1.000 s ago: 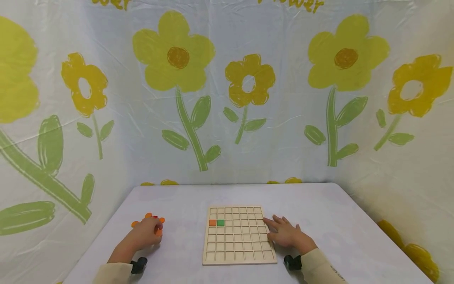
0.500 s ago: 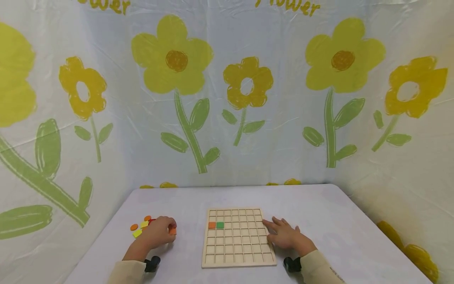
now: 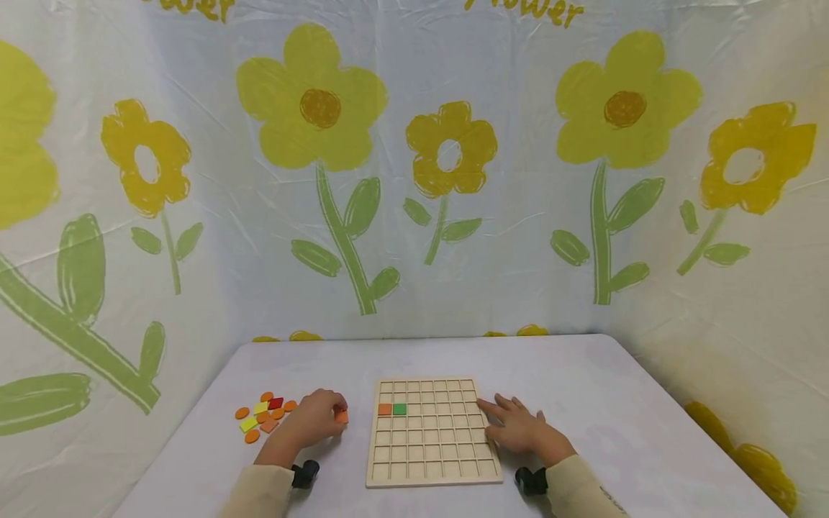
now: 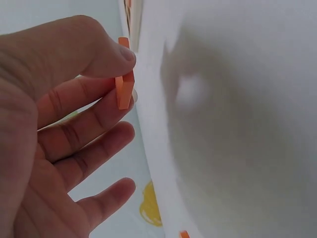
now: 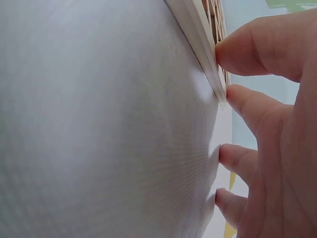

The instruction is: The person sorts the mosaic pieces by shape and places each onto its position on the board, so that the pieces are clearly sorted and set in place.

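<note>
Between thumb and fingertips, my left hand (image 3: 313,419) pinches an orange square tile (image 4: 125,79), held above the table just left of the board. The wooden grid board (image 3: 435,455) lies flat, an orange tile (image 3: 385,409) and a green tile (image 3: 399,409) side by side in its third row from the back, at the left. My right hand (image 3: 520,426) rests at the board's right edge. Its thumb and index finger touch the rim (image 5: 210,74), and the other fingers are spread on the tabletop.
Left of my left hand lies a loose group of pieces: several orange discs (image 3: 252,437), yellow squares (image 3: 249,424), a red square (image 3: 275,403) and another orange piece (image 3: 269,426). A flowered cloth (image 3: 518,273) hangs behind the white table (image 3: 550,367).
My left hand has lifted away from the loose pieces and moved right toward the board with the orange tile, uncovering the pieces. My right hand stays at the board's edge.
</note>
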Demonstrator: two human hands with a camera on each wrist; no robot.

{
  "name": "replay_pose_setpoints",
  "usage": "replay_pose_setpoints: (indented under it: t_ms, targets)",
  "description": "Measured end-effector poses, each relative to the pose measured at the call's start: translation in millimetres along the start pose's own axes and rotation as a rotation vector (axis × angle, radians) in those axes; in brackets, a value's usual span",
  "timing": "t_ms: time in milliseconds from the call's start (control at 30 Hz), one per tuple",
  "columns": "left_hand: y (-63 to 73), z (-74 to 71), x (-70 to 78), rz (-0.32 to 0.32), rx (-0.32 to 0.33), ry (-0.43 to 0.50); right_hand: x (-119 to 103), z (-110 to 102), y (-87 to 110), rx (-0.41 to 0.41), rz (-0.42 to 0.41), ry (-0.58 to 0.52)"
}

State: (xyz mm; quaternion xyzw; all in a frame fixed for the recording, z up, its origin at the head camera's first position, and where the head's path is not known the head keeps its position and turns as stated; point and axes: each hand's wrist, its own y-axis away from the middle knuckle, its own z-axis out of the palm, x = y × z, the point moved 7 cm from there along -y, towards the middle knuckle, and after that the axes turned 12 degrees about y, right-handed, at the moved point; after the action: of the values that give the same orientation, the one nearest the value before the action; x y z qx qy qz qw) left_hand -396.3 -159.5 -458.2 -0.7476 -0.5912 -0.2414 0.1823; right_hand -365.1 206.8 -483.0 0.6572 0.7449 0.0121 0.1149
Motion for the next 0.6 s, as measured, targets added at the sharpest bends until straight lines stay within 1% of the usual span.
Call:
replay_pose_setpoints:
  t_ms: [200, 367, 600]
  targets:
    - [-5.7, 7.0, 11.6, 0.059, 0.013, 0.022, 0, 0, 0.2, 0.001, 0.004, -0.008]
    - [-9.1, 13.3, 17.1, 0.077, 0.007, 0.031, -1, -1, 0.3, 0.006, 0.007, -0.024]
    - [-11.9, 19.1, 27.3, 0.092, -0.004, 0.034, -1, -1, 1.0, 0.012, 0.005, -0.019]
